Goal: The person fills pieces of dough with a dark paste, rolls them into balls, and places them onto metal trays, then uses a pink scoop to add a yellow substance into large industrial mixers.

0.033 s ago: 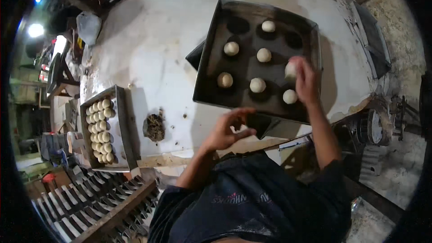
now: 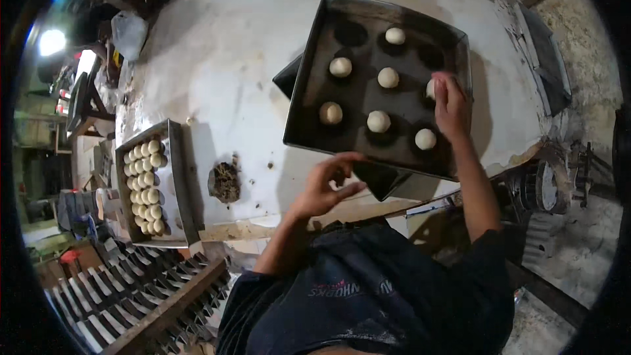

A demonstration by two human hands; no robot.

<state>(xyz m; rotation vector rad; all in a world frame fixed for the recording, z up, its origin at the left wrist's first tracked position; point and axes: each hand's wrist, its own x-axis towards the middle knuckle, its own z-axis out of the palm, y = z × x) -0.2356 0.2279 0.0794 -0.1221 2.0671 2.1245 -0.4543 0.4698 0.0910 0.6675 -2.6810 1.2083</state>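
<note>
A dark square baking pan (image 2: 355, 141) lies on the table, with several round pale dough balls spaced apart on its bottom. My right hand (image 2: 451, 108) reaches over the pan's right side. Its fingers close round a dough ball (image 2: 430, 89), which they partly cover. Just below it sits another dough ball (image 2: 425, 139); to its left is one more (image 2: 388, 77). At the pan's near edge, my left hand (image 2: 323, 186) holds nothing, its fingers curved and apart. Its fingertips are close to the rim; whether they touch it I cannot tell.
Under the pan, corners of another dark pan (image 2: 379, 181) stick out. To the left stands a tray (image 2: 186, 190) with rows of smaller dough balls. A dark crumbly lump (image 2: 225, 183) lies on the pale table (image 2: 230, 59). A slatted rack (image 2: 125, 296) stands at lower left.
My right hand has shifted slightly upward and right at the dough ball, which shows less now. My left hand has moved slightly left. The pan's small shift matches the view's.
</note>
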